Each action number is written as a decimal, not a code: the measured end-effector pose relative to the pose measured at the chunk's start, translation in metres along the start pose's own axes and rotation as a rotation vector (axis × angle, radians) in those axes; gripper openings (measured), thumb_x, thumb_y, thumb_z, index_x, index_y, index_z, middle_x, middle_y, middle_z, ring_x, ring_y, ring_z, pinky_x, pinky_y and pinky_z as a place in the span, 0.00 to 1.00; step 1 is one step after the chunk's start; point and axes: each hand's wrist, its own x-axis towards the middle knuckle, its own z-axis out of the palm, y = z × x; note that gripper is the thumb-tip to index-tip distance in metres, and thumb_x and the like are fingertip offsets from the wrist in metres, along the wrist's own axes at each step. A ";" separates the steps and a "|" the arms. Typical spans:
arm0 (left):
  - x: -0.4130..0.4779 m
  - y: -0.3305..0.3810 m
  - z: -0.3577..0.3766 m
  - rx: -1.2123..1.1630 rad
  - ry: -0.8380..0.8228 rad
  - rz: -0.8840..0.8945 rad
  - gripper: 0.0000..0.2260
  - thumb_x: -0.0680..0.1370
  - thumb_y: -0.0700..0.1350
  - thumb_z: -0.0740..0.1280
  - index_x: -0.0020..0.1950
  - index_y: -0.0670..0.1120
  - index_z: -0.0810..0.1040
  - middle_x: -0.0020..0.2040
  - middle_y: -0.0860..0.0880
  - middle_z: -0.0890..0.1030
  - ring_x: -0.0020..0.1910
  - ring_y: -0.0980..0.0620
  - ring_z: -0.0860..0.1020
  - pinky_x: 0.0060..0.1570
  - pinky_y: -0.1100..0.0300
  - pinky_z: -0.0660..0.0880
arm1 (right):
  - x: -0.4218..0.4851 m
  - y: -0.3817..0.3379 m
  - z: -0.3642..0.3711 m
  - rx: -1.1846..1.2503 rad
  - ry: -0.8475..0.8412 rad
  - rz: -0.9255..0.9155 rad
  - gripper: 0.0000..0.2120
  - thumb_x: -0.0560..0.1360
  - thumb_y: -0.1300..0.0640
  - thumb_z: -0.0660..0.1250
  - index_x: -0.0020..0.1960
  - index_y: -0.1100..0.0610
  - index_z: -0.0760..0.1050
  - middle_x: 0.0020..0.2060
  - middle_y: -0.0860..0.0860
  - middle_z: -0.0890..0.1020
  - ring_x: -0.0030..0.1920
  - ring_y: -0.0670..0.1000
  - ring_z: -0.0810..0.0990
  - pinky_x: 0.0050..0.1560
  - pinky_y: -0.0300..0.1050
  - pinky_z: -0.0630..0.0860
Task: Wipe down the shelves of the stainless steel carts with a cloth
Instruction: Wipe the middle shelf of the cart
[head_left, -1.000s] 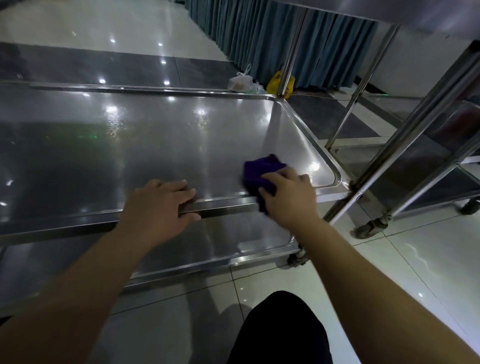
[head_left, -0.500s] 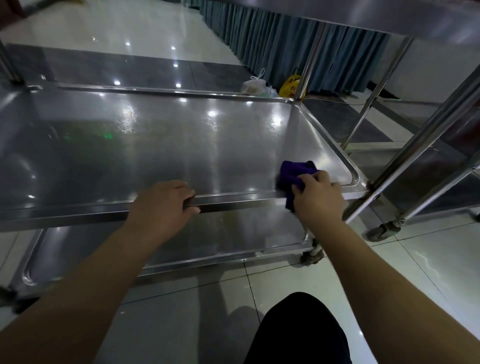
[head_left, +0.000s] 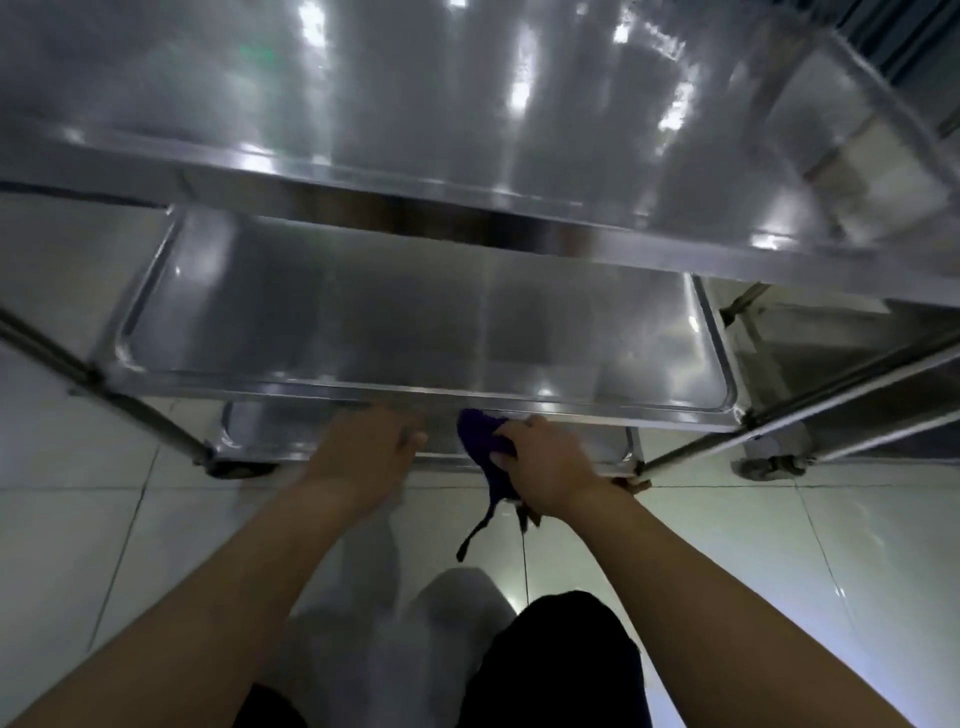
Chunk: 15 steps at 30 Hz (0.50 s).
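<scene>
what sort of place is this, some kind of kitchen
Likely a service area of a canteen, hotel or similar, not certain: a tiered stainless steel cart, a second cart beside it on castor wheels, and a glossy tiled floor.

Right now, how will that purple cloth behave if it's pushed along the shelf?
Probably floppy: the purple cloth bunches in the right hand and a tail droops below it. Likely light, since fingers alone hold it. It may slide on the glossy shelf.

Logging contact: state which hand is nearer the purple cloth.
Right. The right hand grips the purple cloth; the left hand is left of it, not touching.
</scene>
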 end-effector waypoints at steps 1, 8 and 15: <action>-0.014 0.003 -0.009 -0.066 -0.024 -0.060 0.11 0.80 0.49 0.58 0.54 0.48 0.79 0.52 0.47 0.80 0.51 0.47 0.77 0.51 0.54 0.73 | -0.010 -0.009 -0.005 0.048 -0.053 0.004 0.16 0.80 0.50 0.58 0.66 0.51 0.69 0.60 0.54 0.72 0.53 0.55 0.76 0.51 0.49 0.74; -0.121 0.034 -0.087 -0.789 -0.138 -0.502 0.04 0.77 0.60 0.59 0.50 0.65 0.71 0.48 0.57 0.76 0.44 0.55 0.79 0.35 0.63 0.74 | -0.096 -0.087 -0.057 0.319 -0.152 -0.228 0.17 0.77 0.53 0.64 0.66 0.49 0.73 0.60 0.47 0.71 0.58 0.47 0.71 0.56 0.32 0.65; -0.204 0.045 -0.187 -1.110 0.176 -0.530 0.06 0.75 0.51 0.68 0.51 0.58 0.78 0.45 0.51 0.83 0.40 0.51 0.83 0.40 0.53 0.82 | -0.158 -0.181 -0.123 0.196 -0.049 -0.727 0.21 0.72 0.56 0.71 0.65 0.57 0.75 0.65 0.54 0.72 0.66 0.53 0.68 0.67 0.35 0.58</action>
